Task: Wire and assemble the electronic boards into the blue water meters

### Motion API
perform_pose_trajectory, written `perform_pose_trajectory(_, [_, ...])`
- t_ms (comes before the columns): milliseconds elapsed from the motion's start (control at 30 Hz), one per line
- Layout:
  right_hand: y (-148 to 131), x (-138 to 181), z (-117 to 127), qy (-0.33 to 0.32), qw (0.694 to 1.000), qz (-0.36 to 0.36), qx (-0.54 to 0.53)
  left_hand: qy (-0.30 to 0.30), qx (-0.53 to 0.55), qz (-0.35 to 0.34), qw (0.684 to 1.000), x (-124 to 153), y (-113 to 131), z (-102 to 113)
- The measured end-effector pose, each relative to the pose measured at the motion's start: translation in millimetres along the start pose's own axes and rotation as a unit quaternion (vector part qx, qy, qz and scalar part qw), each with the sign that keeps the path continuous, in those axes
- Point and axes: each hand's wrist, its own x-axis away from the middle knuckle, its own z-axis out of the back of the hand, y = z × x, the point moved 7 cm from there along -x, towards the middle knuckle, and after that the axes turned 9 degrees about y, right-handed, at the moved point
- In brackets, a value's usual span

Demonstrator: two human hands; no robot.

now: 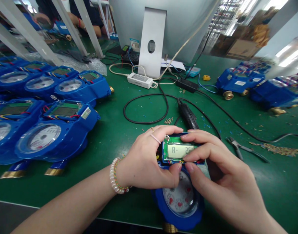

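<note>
While both hands pinch it from either side, the small green circuit board w/ grey LCD screen (pixel 178 150) sits on top of the blue round water meter (pixel 180 198), which lies at the near edge of the green mat (pixel 129 110). Left hand (pixel 149 162) grips the board's left edge, thumb under, fingers over; right hand (pixel 217 169) clamps its right edge, prob to keep it square over the housing. Black electric screwdriver (pixel 187 115) lies just beyond the meter, pliers (pixel 246 149) to its right, rows of identical blue meters (pixel 48 130) to its left

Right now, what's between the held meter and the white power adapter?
Head view: a looped black cable, a black handheld tool and loose small screws on the green mat.
</note>
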Motion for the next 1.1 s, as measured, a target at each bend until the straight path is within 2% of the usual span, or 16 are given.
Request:
perform_pose_trajectory(467, [-4.3,-1.0,-3.4,0.017,1.000,-0.011,0.014,-0.009,-0.020,-0.029,0.999,1.3,2.9,-2.1])
perform_pose_trajectory(733, [1.3,3.7,0.5,-0.048,0.994,0.092,0.022,-0.003,-0.011,-0.001,1.000,1.8,-0.4,-1.6])
perform_pose_trajectory(933, [-1.0,5.6,3.3,-0.035,0.984,0.168,0.049,-0.019,0.001,0.030,0.999,1.8,-4.1,-2.5])
perform_pose_trajectory(1100, [-4.2,6.6,0.9,-0.041,0.970,0.223,0.089,-0.024,0.010,0.016,1.000,2.0,-1.8,-3.7])
